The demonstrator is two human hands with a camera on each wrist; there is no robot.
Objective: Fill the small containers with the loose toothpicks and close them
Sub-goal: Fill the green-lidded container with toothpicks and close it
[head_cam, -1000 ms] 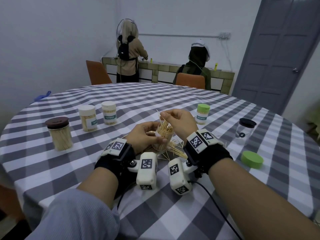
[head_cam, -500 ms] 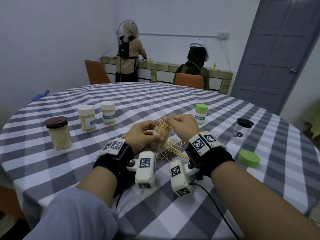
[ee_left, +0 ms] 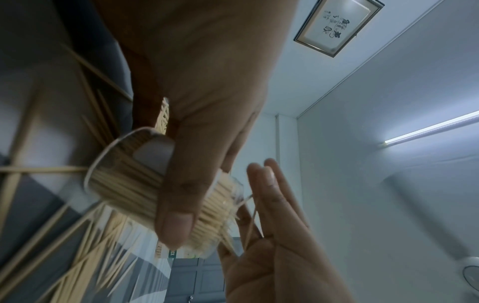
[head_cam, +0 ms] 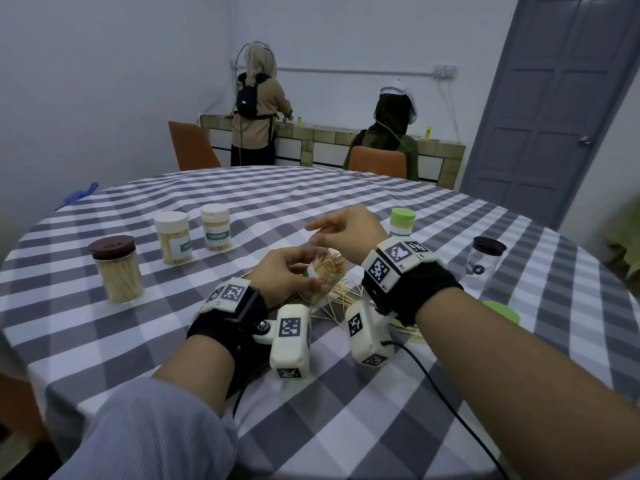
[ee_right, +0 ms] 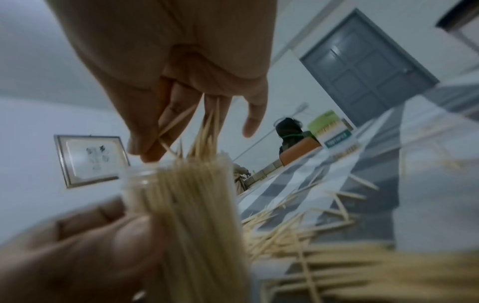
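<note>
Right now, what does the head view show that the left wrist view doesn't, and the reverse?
Only the head view shows the closed jars: brown-lidded jar, two white-lidded jars, green-lidded jar, black-lidded jar, plus a loose green lid and two people at the back.

Only the left wrist view shows the ceiling light, a framed picture and the open jar's underside.

Both show the left hand holding the open jar, the right hand at its mouth, and loose toothpicks.
</note>
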